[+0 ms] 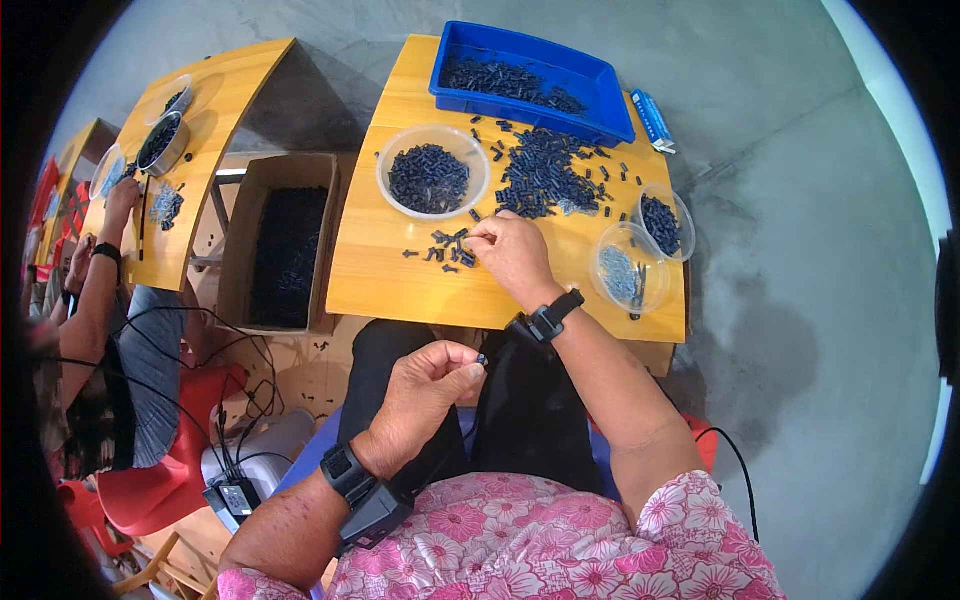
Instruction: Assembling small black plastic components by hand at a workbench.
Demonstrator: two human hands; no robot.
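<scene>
Head view: a small dark piece (482, 360) is pinched between thumb and forefinger of the left hand (420, 392), short of the table (370, 275). Farther out, the right hand (515, 258) is placed at loose dark pieces (438, 252), fingertips drawn together; whether anything is gripped cannot be told. Beyond, a clear bowl (481, 170), then a blue tray (595, 122), are seen.

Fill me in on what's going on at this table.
A seated person is working by hand at a wooden table. The left hand pinches a small dark piece above the lap, while the right hand is at a loose cluster of similar pieces near the table's edge; whether it grips one is unclear. A bigger pile lies beyond, between a round tub of dark pieces and two smaller tubs, with a blue tray behind.
</scene>
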